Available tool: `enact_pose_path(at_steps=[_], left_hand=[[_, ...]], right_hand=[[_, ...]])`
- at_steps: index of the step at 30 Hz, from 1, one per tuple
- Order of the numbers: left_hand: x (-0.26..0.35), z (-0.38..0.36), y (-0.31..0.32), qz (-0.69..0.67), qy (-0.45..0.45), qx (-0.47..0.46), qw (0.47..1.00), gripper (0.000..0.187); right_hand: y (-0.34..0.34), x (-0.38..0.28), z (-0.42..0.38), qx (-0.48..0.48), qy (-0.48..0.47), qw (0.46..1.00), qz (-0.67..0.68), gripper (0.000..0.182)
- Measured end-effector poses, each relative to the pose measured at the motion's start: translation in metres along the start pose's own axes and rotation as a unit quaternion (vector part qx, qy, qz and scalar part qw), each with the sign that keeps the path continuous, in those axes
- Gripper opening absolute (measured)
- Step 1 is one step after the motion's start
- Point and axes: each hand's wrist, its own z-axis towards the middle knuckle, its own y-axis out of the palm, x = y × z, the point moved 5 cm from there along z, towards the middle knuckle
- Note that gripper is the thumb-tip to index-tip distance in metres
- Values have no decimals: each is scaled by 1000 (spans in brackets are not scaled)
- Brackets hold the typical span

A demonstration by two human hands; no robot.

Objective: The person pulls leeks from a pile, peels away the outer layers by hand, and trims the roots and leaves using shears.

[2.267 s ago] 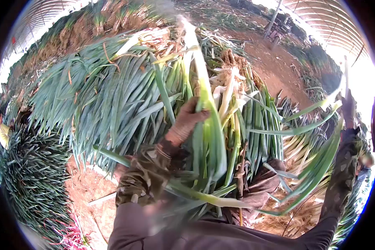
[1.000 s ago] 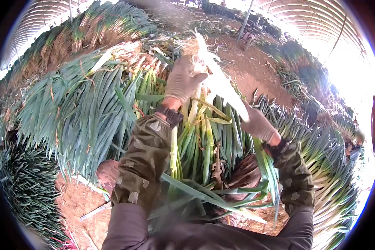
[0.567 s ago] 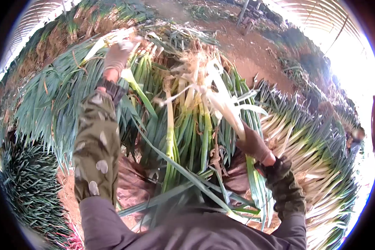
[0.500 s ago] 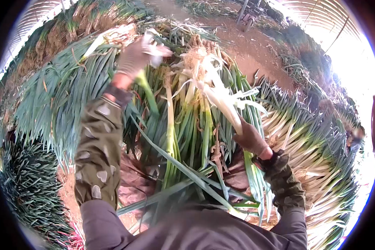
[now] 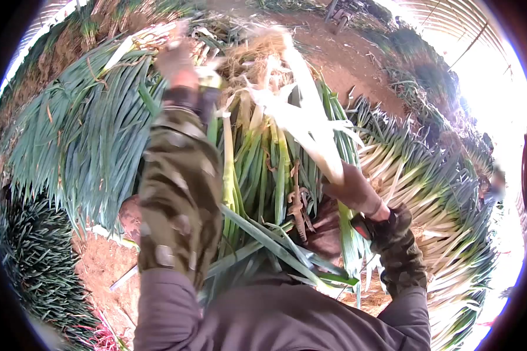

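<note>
Plainly, the right hand (image 5: 358, 190) clamps its fingers (image 5: 338, 191) around a leek (image 5: 325, 157), white shank (image 5: 306, 90) beyond them. Whether the blurred left hand (image 5: 177, 61) grips, I cannot tell.

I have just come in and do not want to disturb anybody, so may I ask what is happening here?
A person is handling long, leek-like vegetables. The right hand grips at least one pale stalk, its root end pointing away from the body. The left hand is stretched forward near the root ends of a large leafy pile; it is too blurred to tell whether it holds anything. More stalks lie in a row on the right.
</note>
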Motion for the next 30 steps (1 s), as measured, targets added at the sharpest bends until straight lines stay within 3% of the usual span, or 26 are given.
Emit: enact_pose_path(at_steps=[1,2,3,4,5,7,8,9,11,13,15,17,20,22,24,26,28,30], left_hand=[[12,10,-15,42,-73,-40,996,16],[22,7,-30,85,-144,-80,983,19],[22,-4,-27,88,-35,-155,983,27],[24,-45,-13,184,-65,-290,937,36],[22,-84,6,326,126,-423,836,33],[-4,-155,18,99,19,-567,818,63],[-16,-191,22,-2,-58,-623,780,82],[-20,-199,23,11,48,-650,758,85],[-18,-217,22,20,264,-656,707,89],[-34,-222,19,25,57,-731,679,69],[-20,-225,12,9,63,-730,681,40],[-60,-213,-3,-21,77,-690,719,44],[-69,-178,-24,166,139,-603,768,42],[-39,-137,-28,308,198,-529,765,39],[2,-95,-31,398,253,-462,751,36],[35,-33,-35,479,309,-378,729,37],[54,33,-48,578,335,-302,680,38],[68,74,-71,658,324,-274,622,39]], right_hand=[[-6,7,-8,14,-4,1000,-8,32],[-13,19,-10,6,-9,1000,1,36],[-17,31,-9,-15,3,998,55,35],[-18,39,-8,-35,16,993,111,35],[-15,47,-3,-52,33,986,152,36],[-8,35,1,-70,12,988,137,32],[-6,30,2,-81,2,988,128,30],[-1,40,8,-90,-34,991,94,34],[2,31,5,-110,-27,982,149,37],[8,36,9,-141,-7,980,143,40],[11,41,11,-160,-3,974,160,40],[17,42,13,-173,4,970,169,42],[19,47,13,-165,1,980,107,46],[14,42,2,-95,-7,994,58,50],[8,38,-10,-23,-42,998,32,51],[8,45,-14,-29,15,998,51,50],[-1,61,-19,-29,53,997,51,49],[-10,87,-23,30,14,988,150,41]])
